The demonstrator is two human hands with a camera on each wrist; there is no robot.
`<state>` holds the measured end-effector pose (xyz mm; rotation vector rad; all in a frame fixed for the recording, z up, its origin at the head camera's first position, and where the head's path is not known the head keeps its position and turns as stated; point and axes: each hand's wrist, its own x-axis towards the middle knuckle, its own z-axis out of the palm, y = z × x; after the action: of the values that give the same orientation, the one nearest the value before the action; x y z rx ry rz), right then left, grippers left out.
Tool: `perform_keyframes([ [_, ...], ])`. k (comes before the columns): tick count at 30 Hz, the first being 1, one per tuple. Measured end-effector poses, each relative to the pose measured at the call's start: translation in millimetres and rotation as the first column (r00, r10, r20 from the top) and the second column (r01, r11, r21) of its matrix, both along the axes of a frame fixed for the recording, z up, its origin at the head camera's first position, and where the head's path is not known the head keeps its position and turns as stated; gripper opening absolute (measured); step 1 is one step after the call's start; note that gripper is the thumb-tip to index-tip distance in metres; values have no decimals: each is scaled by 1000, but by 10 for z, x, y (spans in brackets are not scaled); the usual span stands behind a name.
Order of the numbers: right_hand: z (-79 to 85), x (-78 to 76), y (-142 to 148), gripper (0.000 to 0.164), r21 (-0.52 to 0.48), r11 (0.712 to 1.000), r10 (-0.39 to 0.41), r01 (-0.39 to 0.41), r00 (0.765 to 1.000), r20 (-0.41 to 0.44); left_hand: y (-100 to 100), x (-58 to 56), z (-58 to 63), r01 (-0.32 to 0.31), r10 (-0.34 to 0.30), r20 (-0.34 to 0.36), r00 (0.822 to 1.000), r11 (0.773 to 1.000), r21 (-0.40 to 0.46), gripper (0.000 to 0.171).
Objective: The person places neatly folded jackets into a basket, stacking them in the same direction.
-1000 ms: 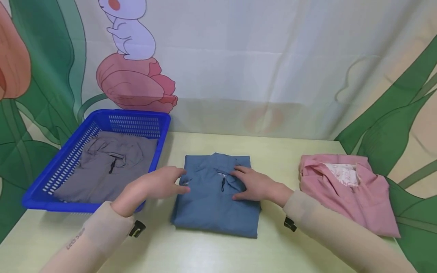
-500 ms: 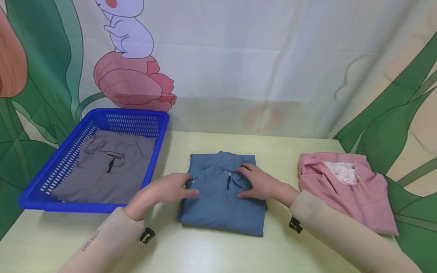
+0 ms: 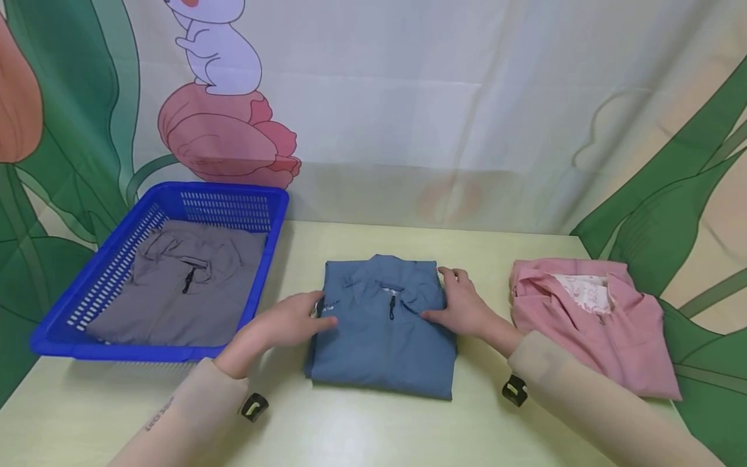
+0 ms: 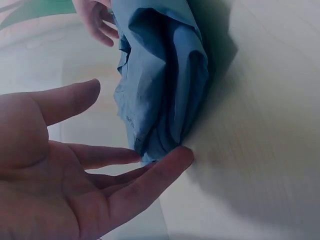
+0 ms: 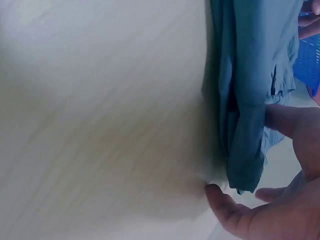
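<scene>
A folded blue zip-neck jacket [image 3: 379, 350] lies flat on the table, its collar at the far side and a black zip pull [image 3: 392, 307] near its middle. At its left edge is my left hand [image 3: 287, 320]; in the left wrist view the fingers [image 4: 145, 192] reach along the folded side, with the thumb held apart from them. My right hand [image 3: 467, 303] is at the right edge, its thumb on top of the jacket. Beyond that edge its fingers [image 5: 230, 212] extend down to the table, as the right wrist view shows.
On the left stands a blue plastic basket [image 3: 49, 344] holding a folded grey jacket [image 3: 175, 318]. A folded pink jacket [image 3: 630, 350] lies at the right edge of the table [image 3: 373, 431]. A printed curtain [image 3: 373, 117] hangs behind.
The blue jacket has shifted slightly right in view, along with my left hand. My right hand has moved from the jacket's top near the collar outward to its right edge.
</scene>
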<state>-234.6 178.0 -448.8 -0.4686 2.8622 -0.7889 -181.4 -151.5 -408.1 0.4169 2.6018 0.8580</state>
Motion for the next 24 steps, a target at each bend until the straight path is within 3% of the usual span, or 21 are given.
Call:
perform_keyframes([
  [4, 47, -5, 64, 88, 12, 1000, -27, 26, 998, 48, 26, 6, -13, -27, 27, -22, 999, 1000, 15, 69],
  [8, 65, -29, 151, 70, -23, 998, -60, 63, 992, 110, 61, -7, -49, -55, 55, -38, 998, 998, 24, 68],
  [12, 92, -42, 229, 55, -100, 986, -103, 132, 963, 250, 91, -29, -91, -110, 111, -7, 994, 991, 71, 69],
  [18, 115, -20, 279, 49, -216, 957, -94, 194, 911, 401, 105, -48, -155, -206, 202, 40, 979, 963, 176, 59],
  [24, 68, 17, 259, 53, -308, 927, -62, 213, 899, 434, 107, -49, -215, -288, 280, 65, 958, 929, 234, 49],
])
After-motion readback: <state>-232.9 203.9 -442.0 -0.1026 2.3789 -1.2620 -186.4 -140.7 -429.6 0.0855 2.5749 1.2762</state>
